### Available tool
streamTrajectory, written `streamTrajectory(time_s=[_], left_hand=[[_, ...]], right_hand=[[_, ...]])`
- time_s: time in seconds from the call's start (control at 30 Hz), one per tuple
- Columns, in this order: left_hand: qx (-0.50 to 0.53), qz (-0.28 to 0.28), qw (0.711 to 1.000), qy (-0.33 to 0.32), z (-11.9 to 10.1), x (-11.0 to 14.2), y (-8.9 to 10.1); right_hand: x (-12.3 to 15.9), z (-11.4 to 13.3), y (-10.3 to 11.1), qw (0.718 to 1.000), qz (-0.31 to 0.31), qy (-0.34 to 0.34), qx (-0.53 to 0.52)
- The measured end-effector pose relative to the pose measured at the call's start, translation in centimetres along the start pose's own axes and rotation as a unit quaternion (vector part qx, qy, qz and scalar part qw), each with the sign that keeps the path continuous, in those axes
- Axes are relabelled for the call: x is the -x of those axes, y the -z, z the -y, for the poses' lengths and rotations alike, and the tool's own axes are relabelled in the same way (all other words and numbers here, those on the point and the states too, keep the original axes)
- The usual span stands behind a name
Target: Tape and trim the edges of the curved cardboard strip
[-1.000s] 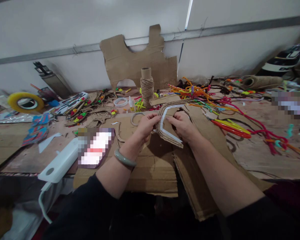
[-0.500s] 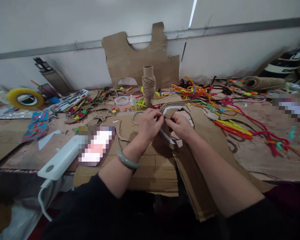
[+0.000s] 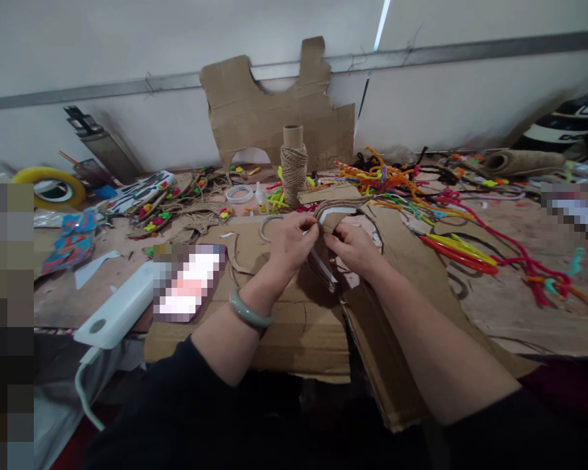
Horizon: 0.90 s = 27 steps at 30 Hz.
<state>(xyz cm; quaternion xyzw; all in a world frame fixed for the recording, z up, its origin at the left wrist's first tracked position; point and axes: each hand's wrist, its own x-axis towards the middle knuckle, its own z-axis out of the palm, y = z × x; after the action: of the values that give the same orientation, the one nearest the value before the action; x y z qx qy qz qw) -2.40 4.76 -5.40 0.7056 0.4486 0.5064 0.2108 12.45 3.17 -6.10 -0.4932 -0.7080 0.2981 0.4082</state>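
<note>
Over the cardboard (image 3: 304, 346) overhanging the bench's (image 3: 504, 300) near edge, the left hand (image 3: 294, 241) pinches a curved, white-lined cord band (image 3: 336, 211), likely light and springy, best held by its edges, while the right hand (image 3: 355, 248) curls beside it, grip too obscured to tell.

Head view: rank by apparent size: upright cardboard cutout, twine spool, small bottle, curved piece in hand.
1. Upright cardboard cutout
2. Twine spool
3. Small bottle
Unranked: curved piece, partly hidden by the left hand.
</note>
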Motion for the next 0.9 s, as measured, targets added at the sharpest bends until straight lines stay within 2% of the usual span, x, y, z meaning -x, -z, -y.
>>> streamTrajectory(time_s=[0.33, 0.53, 0.9], left_hand=[[0.020, 0.007, 0.999, 0.024, -0.25, -0.08, 0.22], [0.016, 0.021, 0.999, 0.033, -0.29, -0.15, 0.31], [-0.002, 0.011, 1.000, 0.007, 0.25, -0.15, -0.06]], right_hand=[[0.09, -0.12, -0.05, 1.000, -0.013, 0.007, 0.016], [0.07, 0.04, -0.04, 1.000, 0.000, -0.001, 0.029], [0.04, 0.53, -0.14, 0.995, -0.016, 0.003, 0.102]])
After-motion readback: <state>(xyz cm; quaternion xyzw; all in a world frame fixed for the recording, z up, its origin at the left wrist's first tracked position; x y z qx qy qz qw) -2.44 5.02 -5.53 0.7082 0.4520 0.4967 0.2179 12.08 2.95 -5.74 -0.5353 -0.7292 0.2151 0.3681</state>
